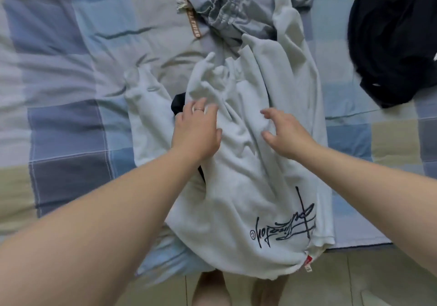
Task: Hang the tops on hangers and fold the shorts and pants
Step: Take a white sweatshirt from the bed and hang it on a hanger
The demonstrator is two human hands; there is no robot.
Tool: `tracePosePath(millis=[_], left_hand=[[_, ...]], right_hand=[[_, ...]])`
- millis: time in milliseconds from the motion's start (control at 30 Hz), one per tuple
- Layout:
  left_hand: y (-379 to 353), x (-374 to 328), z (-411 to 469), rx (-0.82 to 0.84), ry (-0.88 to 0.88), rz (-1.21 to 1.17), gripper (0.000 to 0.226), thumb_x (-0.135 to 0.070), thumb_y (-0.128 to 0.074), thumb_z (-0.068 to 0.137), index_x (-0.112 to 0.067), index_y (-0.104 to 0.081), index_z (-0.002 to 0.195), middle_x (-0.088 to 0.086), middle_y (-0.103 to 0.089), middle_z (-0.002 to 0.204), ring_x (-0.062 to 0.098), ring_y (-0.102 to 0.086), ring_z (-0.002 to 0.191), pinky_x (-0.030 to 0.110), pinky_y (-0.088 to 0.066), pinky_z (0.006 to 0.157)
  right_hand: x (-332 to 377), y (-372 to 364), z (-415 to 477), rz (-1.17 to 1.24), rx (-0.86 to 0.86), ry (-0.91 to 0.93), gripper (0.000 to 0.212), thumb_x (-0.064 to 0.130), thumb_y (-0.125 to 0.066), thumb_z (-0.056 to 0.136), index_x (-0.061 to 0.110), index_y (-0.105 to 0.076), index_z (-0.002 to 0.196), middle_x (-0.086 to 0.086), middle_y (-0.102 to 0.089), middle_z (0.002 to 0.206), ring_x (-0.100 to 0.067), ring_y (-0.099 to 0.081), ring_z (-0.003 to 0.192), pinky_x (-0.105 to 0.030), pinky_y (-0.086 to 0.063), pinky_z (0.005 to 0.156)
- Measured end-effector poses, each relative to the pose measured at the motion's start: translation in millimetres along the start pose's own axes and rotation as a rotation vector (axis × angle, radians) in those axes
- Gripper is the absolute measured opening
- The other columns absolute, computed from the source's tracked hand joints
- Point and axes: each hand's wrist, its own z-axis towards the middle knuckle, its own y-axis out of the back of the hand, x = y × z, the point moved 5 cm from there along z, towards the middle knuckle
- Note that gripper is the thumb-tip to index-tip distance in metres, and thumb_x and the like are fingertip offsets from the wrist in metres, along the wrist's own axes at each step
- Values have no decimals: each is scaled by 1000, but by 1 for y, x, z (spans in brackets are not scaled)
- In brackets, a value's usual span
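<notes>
Rests left hand (197,130) flat on pale grey cotton garment with black script (236,187), near edge of checked blue bedsheet (71,128); right hand (287,135) spread above, empty.

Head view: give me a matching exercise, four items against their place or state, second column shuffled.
1. pale grey top with script print
2. black garment
3. grey drawstring garment
4. left hand

A. wears a ring
B. far right on the bed
C. centre, nearest the person
D. top centre, crumpled

Pairs: 1-C, 2-B, 3-D, 4-A
</notes>
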Motion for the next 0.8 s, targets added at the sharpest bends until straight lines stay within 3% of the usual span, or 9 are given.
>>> tracePosePath(millis=[100, 167, 233, 300, 367, 433, 533, 633, 800], left_hand=[[3, 14, 73, -62, -9, -11, 62, -38, -57, 97, -22, -29, 149, 5, -16, 164, 33, -23, 144, 48, -32, 109], [-3, 19, 111, -82, 38, -185, 78, -38, -66, 93, -27, -19, 154, 4, -13, 164, 35, -29, 142, 52, -34, 110], [-20, 29, 137, -81, 143, -432, 90, -36, -74, 87, -28, -15, 155, 7, -25, 158, 35, -39, 137, 56, -37, 107], [-43, 36, 149, -88, 242, -480, 84, -35, -75, 87, -25, -22, 151, 8, -43, 145, 33, -47, 130, 54, -38, 103], [-65, 39, 153, -146, 269, -334, 66, -37, -71, 90, -24, -34, 143, 4, -48, 137, 27, -46, 128, 48, -34, 99], [-76, 37, 154, -223, 250, -263, 54, -41, -67, 91, -25, -42, 136, 1, -48, 132, 22, -44, 126, 45, -31, 97], [-73, 38, 154, -279, 246, -293, 40, -44, -58, 96, -23, -46, 129, 2, -50, 126, 22, -48, 119, 43, -31, 94], [-60, 37, 151, -186, 227, -314, 32, -38, -53, 99, -17, -46, 124, 5, -50, 125, 28, -52, 115, 43, -34, 93], [-26, 22, 99, -8, 140, -417, 23, -21, -55, 89, -15, -53, 111, 5, -59, 112, 31, -55, 106, 42, -41, 89]], right_hand=[[9, 5, 82, -115, -66, -6, 66, 28, -61, 92, 24, -34, 152, -6, -42, 152, -33, -37, 138, -47, -34, 112], [14, 10, 127, -217, -139, -14, 72, 33, -62, 91, 30, -27, 154, -2, -33, 158, -33, -31, 141, -49, -29, 111], [24, 9, 163, -297, -195, 0, 81, 37, -64, 90, 38, -18, 156, 3, -21, 164, -32, -21, 147, -54, -23, 113], [34, 3, 192, -330, -210, 2, 86, 33, -64, 89, 46, -11, 155, 6, -8, 167, -33, -10, 151, -61, -16, 115], [37, -4, 215, -292, -172, -15, 84, 25, -60, 91, 50, -11, 155, 5, -4, 167, -34, -8, 152, -64, -17, 117], [34, -8, 229, -228, -147, 4, 68, 24, -58, 94, 40, -29, 154, -6, -16, 164, -37, -24, 147, -51, -26, 118], [29, -4, 226, -210, -213, 72, 33, 23, -57, 96, 9, -60, 127, -18, -44, 141, -36, -47, 126, -32, -35, 100], [24, 9, 206, -194, -237, 75, 25, 21, -58, 96, 0, -65, 109, -22, -56, 124, -35, -51, 116, -33, -36, 91], [11, 43, 139, -14, -347, -13, 19, 23, -59, 95, 5, -65, 100, -19, -60, 115, -37, -54, 110, -41, -45, 90]])
